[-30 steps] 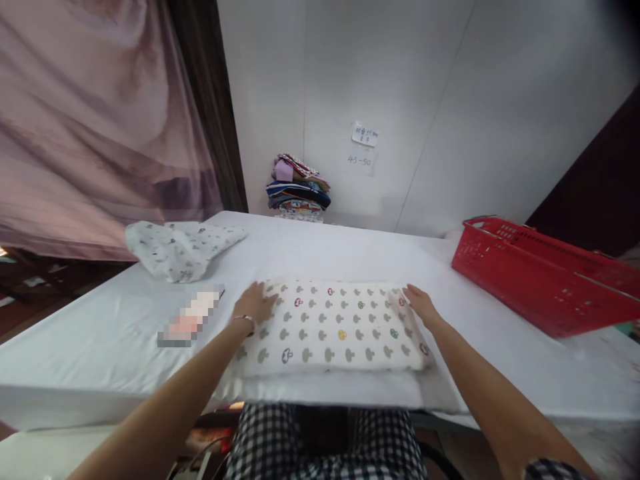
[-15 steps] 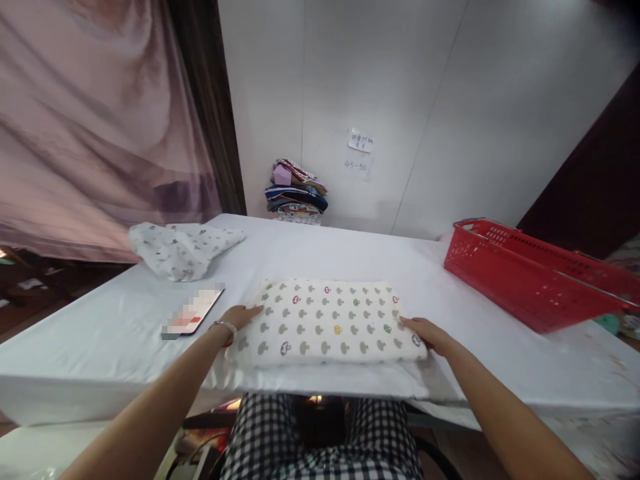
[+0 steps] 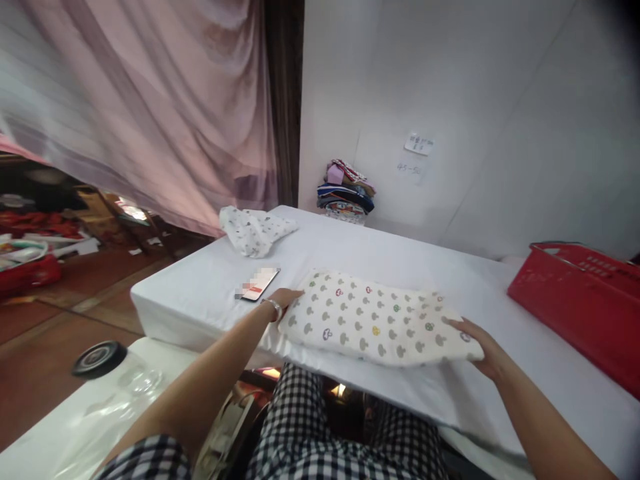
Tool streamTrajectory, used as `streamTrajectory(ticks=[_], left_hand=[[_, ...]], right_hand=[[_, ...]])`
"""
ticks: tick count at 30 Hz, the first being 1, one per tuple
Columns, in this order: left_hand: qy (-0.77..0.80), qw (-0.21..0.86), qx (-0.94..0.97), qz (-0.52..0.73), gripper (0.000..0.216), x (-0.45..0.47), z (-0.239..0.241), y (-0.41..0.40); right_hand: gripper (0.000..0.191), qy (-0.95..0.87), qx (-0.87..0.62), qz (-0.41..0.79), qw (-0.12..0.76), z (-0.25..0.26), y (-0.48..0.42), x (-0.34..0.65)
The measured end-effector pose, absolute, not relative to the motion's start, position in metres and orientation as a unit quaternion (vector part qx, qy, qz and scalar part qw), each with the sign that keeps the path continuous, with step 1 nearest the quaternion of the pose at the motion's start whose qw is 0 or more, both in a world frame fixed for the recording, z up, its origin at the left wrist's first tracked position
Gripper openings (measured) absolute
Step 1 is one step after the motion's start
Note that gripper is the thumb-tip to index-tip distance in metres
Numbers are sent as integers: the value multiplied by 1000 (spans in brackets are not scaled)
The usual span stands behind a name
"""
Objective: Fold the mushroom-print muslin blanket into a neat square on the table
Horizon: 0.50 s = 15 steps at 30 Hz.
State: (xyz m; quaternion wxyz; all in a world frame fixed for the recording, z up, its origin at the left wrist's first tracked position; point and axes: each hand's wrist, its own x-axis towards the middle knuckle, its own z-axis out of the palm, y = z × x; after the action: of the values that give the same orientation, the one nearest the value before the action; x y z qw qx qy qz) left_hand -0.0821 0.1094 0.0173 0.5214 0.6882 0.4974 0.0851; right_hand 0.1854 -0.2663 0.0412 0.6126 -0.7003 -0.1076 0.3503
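Observation:
A folded white cloth with a mushroom print (image 3: 373, 317) lies near the front edge of the white table (image 3: 350, 250). My left hand (image 3: 286, 297), with a bracelet on the wrist, grips the cloth's left end, its fingers tucked under the edge. At the right end my right hand (image 3: 475, 339) holds the cloth with the fingers under it and the thumb on top. The cloth's near edge looks slightly raised off the table. My checked trousers show below.
A phone (image 3: 257, 285) lies just left of my left hand. Farther back are a crumpled printed cloth (image 3: 255, 230) and a stack of folded clothes (image 3: 346, 190) by the wall. A red basket (image 3: 580, 293) stands at the right. A black-lidded jar (image 3: 97, 360) sits low left.
My hands slid from the top of the cloth down to its two ends and took hold of them. The view has swung to the left.

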Motion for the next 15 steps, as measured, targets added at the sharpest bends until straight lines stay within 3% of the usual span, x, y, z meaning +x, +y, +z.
streamTrajectory(ticks=[4,6,8,15], left_hand=[[456,477,730,180,44,-63,22,87],[354,550,728,208,41,-39,23,58],[263,706,633,180,37,-9,20,21],[250,809,513,144,46,68,-10,-55]], right_hand=[[45,-154,-710,358,586,78,-234,177],[49,-163,-716,358,576,91,-220,173],[50,-167,-720,352,575,97,-211,171],[48,-146,-715,340,593,97,-217,166]])
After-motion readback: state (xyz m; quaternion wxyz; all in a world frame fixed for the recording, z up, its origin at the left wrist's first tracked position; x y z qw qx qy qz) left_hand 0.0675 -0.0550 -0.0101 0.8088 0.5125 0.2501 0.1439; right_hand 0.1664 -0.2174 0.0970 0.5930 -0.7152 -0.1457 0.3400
